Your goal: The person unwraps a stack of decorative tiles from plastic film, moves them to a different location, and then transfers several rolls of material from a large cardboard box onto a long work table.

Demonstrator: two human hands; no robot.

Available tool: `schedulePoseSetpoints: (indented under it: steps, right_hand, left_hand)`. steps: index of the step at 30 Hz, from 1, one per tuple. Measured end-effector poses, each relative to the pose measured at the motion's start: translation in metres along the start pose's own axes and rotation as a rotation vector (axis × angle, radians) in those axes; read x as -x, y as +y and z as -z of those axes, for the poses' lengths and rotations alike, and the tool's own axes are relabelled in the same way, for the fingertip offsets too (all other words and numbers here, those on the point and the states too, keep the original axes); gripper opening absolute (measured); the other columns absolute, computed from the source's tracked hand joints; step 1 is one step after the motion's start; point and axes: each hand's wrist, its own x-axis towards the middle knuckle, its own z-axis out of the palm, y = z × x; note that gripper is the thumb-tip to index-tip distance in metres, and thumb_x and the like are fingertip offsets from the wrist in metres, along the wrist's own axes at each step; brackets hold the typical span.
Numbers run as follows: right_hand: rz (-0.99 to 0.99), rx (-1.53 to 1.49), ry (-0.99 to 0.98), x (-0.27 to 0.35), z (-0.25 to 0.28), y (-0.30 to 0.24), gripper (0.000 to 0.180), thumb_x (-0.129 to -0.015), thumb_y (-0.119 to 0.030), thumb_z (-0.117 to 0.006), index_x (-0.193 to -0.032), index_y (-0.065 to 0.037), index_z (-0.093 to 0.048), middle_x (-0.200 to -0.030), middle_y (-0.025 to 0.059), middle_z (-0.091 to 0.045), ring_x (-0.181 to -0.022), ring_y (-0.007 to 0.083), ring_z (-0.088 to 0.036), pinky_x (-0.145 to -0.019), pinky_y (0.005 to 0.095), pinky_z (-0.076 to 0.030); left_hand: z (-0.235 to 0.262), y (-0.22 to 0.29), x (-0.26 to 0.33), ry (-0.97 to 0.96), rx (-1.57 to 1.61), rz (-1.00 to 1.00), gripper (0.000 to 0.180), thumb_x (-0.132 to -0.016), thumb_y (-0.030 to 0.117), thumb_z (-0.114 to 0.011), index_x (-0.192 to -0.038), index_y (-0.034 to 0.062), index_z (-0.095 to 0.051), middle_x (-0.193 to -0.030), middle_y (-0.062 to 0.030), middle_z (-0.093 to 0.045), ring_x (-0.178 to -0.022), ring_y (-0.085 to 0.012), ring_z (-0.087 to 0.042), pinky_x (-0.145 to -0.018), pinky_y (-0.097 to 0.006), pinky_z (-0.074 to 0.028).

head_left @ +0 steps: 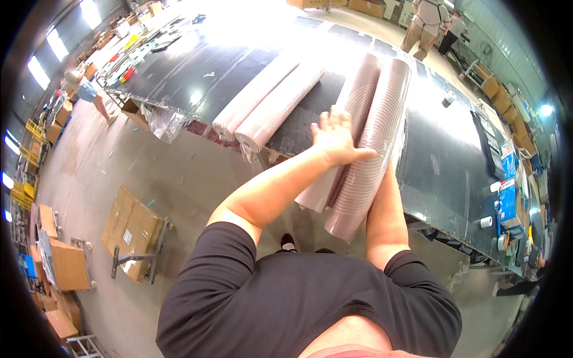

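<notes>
L grip (334, 138): fingers apart, over L roll (362, 83), thumb at R roll (383, 125). R grip behind R roll (hidden; can't tell if closed). Both rolls' long axes run away from body, near ends past table (439, 179) edge.

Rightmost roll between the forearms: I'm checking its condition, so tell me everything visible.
The rightmost roll is a long, glossy, pinkish-grey cylinder, apparently plastic sheeting, with fine curved stripes. It slants away from the person, its near end jutting past the edge of the dark tabletop. Another roll lies along its left. The left hand reaches its thumb over it; the right hand is hidden.
</notes>
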Motion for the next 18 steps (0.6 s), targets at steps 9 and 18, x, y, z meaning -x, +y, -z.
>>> schedulePoseSetpoints:
  steps: [9,18]
  right_hand:
    - [0.000,-0.134,-0.003,-0.071,0.024,-0.003,0.052,-0.094,-0.033,-0.058,-0.132,0.001,-0.050,-0.118,0.0157,-0.061,-0.098,0.0242,-0.064,-0.082,0.0359,-0.055]
    - [-0.151,0.421,0.186,-0.157,-0.156,0.021,0.053,-0.095,-0.046,-0.049,-0.126,-0.004,-0.052,-0.115,0.0162,-0.058,-0.095,0.0235,-0.059,-0.071,0.0338,-0.050]
  left_hand:
    - [-0.037,-0.022,-0.104,-0.263,0.772,-0.160,0.105,-0.066,0.043,-0.081,-0.143,-0.0051,-0.029,-0.130,-0.0283,-0.052,-0.125,-0.0365,-0.050,-0.107,-0.038,-0.037]
    - [0.174,-0.204,-0.156,-0.586,1.294,-0.170,0.057,-0.081,0.025,-0.069,-0.125,-0.0052,-0.051,-0.108,-0.0134,-0.065,-0.087,-0.0156,-0.066,-0.075,-0.028,-0.055]
